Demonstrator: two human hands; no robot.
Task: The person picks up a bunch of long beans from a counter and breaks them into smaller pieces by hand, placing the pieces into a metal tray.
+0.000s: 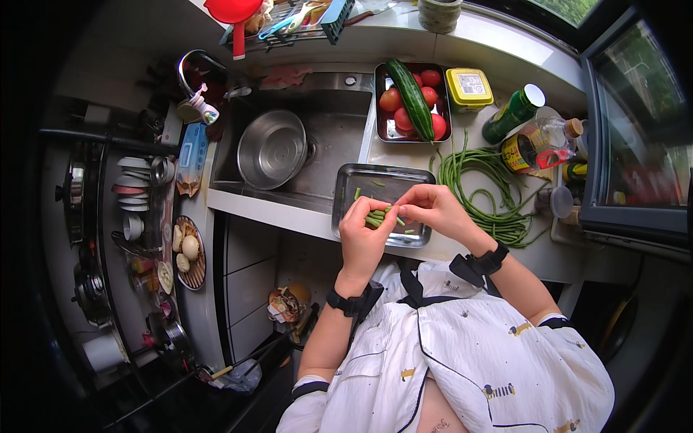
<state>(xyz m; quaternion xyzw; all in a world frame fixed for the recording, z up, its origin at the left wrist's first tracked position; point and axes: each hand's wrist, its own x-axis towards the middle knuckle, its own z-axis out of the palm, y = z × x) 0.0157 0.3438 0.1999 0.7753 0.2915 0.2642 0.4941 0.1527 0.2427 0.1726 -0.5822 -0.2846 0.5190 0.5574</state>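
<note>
Over a rectangular stainless-steel tray (352, 176), my left hand (368, 230) pinches green bean pieces (374, 220) between its fingers. My right hand (433, 208) meets it at the fingertips, also closed on a bit of green bean. Several short cut pieces lie on the tray's floor. Long whole green beans (490, 216) lie in a coiled bundle on the counter, just right of the tray and my right hand. The ends of the pieces between my fingers are partly hidden.
A steel basin (272, 150) stands in the sink (338, 130) at the left. Behind the tray are a metal container (381, 127) of tomatoes with a cucumber (414, 97), and a yellow-lidded tub (469, 86). Bottles, including a green one (506, 122), crowd the right beside an open window.
</note>
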